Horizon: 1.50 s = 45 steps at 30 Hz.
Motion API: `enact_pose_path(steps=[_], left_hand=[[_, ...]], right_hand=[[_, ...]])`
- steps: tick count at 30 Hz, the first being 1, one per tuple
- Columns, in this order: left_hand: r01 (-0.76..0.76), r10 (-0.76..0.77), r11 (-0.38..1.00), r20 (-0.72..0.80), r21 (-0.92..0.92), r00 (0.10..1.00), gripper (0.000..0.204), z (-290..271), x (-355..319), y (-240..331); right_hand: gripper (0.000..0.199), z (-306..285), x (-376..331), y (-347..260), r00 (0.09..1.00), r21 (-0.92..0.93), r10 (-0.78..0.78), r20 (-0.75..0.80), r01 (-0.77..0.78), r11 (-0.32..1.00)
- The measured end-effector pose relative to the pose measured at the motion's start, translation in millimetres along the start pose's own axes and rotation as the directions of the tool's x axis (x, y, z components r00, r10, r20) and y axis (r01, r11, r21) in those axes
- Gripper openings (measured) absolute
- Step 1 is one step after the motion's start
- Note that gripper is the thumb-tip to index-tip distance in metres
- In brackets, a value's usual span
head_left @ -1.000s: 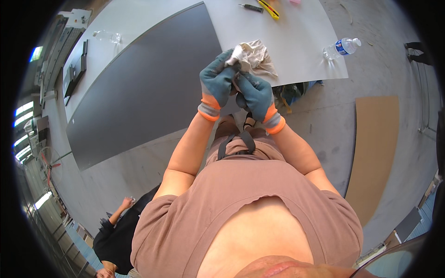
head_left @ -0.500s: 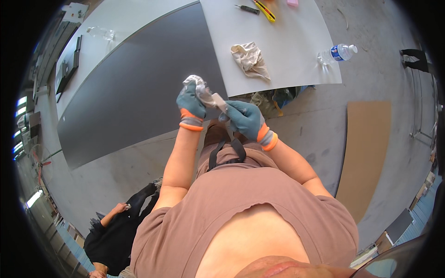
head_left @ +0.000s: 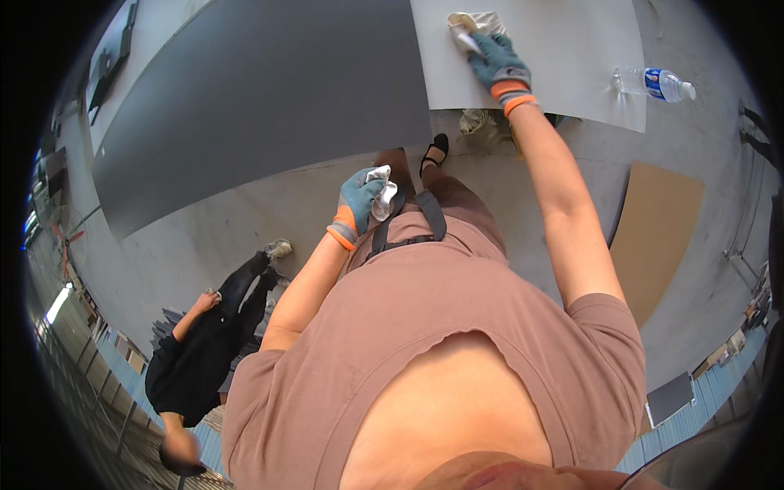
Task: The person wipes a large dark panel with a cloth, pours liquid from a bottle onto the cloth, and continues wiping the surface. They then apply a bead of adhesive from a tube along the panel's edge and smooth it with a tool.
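Observation:
My left hand (head_left: 359,200), in a blue-grey work glove with an orange cuff, is closed round a crumpled white rag (head_left: 384,192) near my waist. My right arm reaches out over the white tabletop (head_left: 555,65). There my gloved right hand (head_left: 496,61) grips a crumpled cream cloth (head_left: 469,24), its fingers curled over the near side. A small pale piece shows by those fingertips, and whether it is separate from the cloth I cannot tell. A large dark grey panel (head_left: 278,90) lies to the left of the white surface.
A clear plastic bottle with a blue label (head_left: 653,83) lies on its side at the right of the tabletop. A brown board (head_left: 657,237) is on the floor at right. Another person in black (head_left: 200,351) is at the lower left. A bundle of fabric (head_left: 482,122) shows beneath the table edge.
My right hand has left the rag and reached forward to the cream cloth on the table. My left hand has drawn back toward my waist with the white rag. The view has shifted.

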<state>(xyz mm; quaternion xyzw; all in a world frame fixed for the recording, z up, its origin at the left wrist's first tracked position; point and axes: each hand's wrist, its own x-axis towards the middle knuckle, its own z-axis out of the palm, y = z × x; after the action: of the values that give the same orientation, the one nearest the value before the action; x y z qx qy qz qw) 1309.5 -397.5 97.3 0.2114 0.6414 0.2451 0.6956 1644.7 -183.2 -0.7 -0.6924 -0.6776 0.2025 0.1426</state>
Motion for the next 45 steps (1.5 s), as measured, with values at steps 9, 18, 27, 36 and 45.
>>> enact_pose_path(steps=[9, 18, 27, 36, 45], left_hand=[[-0.048, 0.037, 0.998, -0.221, -0.041, 0.975, 0.027, -24.5, -2.0, -26.3], [0.045, -0.088, 0.993, -0.414, -0.112, 0.906, 0.029, -47.4, -13.4, -20.9], [-0.275, 0.198, 0.957, -0.474, -0.097, 0.858, 0.025, -79.6, 18.3, -3.2], [-0.466, 0.453, 0.845, -0.112, -0.264, 0.884, 0.039, 11.7, 136.0, 160.6], [-0.587, 0.723, 0.612, -0.074, 0.53, 0.687, 0.062, 146.6, 214.7, 296.5]], right_hand=[[0.038, -13.9, 38.4, 53.6, 0.967, -0.162, -0.086, -0.24, 0.047, 0.986], [0.041, -15.5, 55.8, 55.1, 0.987, -0.208, -0.03, -0.155, -0.003, 0.978], [0.041, -19.6, 14.9, 42.6, 0.987, -0.19, -0.15, 0.058, 0.159, 0.969], [0.029, -33.5, -27.7, 17.5, 0.886, 0.576, 0.46, 0.06, -0.407, 0.709], [0.025, -91.1, -26.1, -7.1, 0.844, 0.888, 0.3, 0.444, -0.37, -0.272]])
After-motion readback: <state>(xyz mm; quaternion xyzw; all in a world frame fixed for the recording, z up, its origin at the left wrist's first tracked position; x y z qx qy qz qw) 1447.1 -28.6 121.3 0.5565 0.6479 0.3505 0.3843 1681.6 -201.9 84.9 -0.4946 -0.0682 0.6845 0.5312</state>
